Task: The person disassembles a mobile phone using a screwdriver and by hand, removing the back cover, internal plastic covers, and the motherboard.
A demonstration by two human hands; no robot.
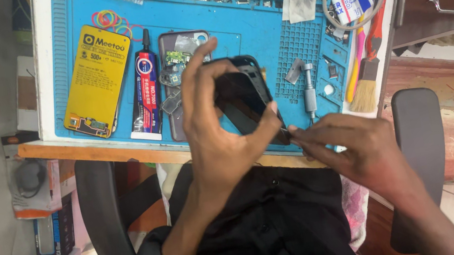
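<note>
Left hand (pixel 212 130) grips black phone (pixel 244 103); right hand (pixel 345 145) pinches its corner.

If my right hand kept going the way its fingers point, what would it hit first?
The right hand points left, its fingers already at the lower corner of the black rectangular phone frame that the left hand holds. It would meet that frame first.

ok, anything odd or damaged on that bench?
One thing: an opened phone lies on the blue mat with its back off and loose parts on it. Left hand holds a black phone frame; right hand pinches its lower corner.
</note>
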